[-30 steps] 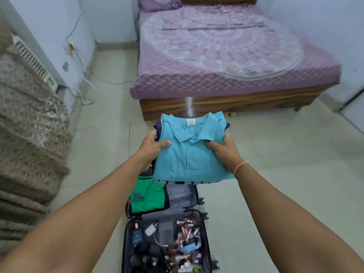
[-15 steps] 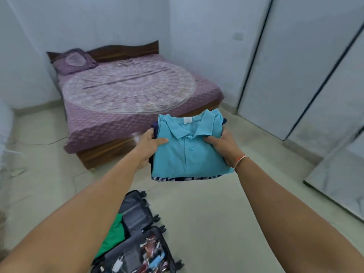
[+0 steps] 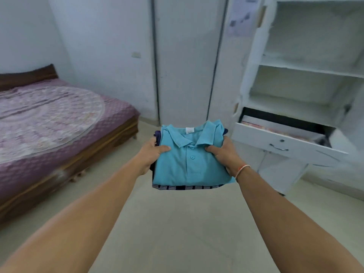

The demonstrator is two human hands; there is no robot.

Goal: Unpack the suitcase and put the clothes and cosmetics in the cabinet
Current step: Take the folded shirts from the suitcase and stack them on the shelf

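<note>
A stack of folded clothes (image 3: 190, 166) is held out in front of me at mid-height, a turquoise polo shirt on top and dark striped garments under it. My left hand (image 3: 150, 154) grips its left edge, thumb on top. On the right edge my right hand (image 3: 226, 154) holds it the same way. The white cabinet (image 3: 307, 67) stands open at the right, with bare shelves and a pulled-out drawer (image 3: 285, 145) below them. The suitcase is out of view.
A bed (image 3: 59, 123) with a purple patterned cover on a wooden frame fills the left side. White closed cabinet doors (image 3: 187, 62) stand straight ahead. Pale tiled floor (image 3: 177, 223) lies between the bed and the cabinet.
The view has swung right: the suitcase has left the frame, the bed has slid to the left, and the open cabinet with its drawer has come into sight. Both hands keep the same hold.
</note>
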